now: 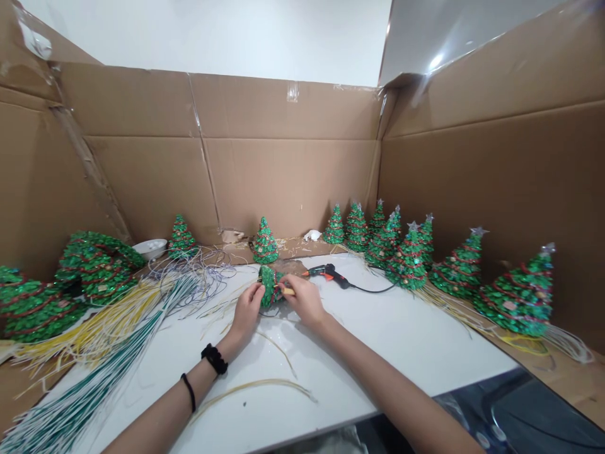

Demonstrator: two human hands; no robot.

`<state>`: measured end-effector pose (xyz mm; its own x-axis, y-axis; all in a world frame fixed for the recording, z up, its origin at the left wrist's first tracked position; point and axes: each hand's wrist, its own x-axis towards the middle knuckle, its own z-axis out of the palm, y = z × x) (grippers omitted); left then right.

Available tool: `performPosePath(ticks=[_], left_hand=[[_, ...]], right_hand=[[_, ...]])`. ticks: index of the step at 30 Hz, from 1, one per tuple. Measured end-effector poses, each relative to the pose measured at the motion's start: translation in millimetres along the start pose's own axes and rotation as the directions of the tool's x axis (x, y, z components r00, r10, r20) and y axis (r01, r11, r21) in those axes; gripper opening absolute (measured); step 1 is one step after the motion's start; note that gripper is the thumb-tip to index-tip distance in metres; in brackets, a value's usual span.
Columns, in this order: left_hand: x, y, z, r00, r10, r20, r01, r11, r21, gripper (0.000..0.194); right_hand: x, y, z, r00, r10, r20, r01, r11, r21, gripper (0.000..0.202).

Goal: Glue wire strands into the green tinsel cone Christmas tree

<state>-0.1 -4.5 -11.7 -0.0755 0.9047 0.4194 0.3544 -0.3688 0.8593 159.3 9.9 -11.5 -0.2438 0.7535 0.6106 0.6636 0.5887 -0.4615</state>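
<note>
A small green tinsel tree (269, 277) lies tipped on its side over the white board, its base toward me. My left hand (249, 304) has its fingers closed on the tree's left edge. In my right hand (304, 299) is a short tan wooden-handled tool (287, 291), pinched against the tree's right side; the tool's tip is hard to make out. Just behind, a black and orange glue gun (328, 272) lies on the board. Thin yellow strands (276, 349) are scattered near my hands.
Decorated trees (410, 258) line the right side, several with silver stars. More trees (104, 271) stand at the left by bundles of yellow and green strands (118, 353). A white bowl (151, 248) sits behind them. Cardboard walls (293, 164) enclose the white board (401, 353).
</note>
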Motion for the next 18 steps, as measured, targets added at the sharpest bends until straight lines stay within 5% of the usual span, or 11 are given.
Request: performPosePath(ticks=[7, 12, 18], left_hand=[[-3.2, 5.1, -7.4, 0.978, 0.04, -0.204, -0.009, 0.989, 0.151, 0.029], [3.0, 5.3, -13.3, 0.981, 0.016, -0.194, 0.019, 0.984, 0.178, 0.029], [-1.0, 7.8, -12.6, 0.947, 0.093, -0.307, -0.045, 0.986, 0.159, 0.018]], right_hand=[[11.1, 14.4, -17.8, 0.95, 0.171, -0.263, -0.143, 0.982, 0.124, 0.02], [10.8, 18.2, -10.5, 0.972, 0.13, -0.196, -0.109, 0.987, 0.116, 0.018], [11.8, 6.6, -7.1, 0.99, 0.095, -0.108, -0.088, 0.994, 0.068, 0.016]])
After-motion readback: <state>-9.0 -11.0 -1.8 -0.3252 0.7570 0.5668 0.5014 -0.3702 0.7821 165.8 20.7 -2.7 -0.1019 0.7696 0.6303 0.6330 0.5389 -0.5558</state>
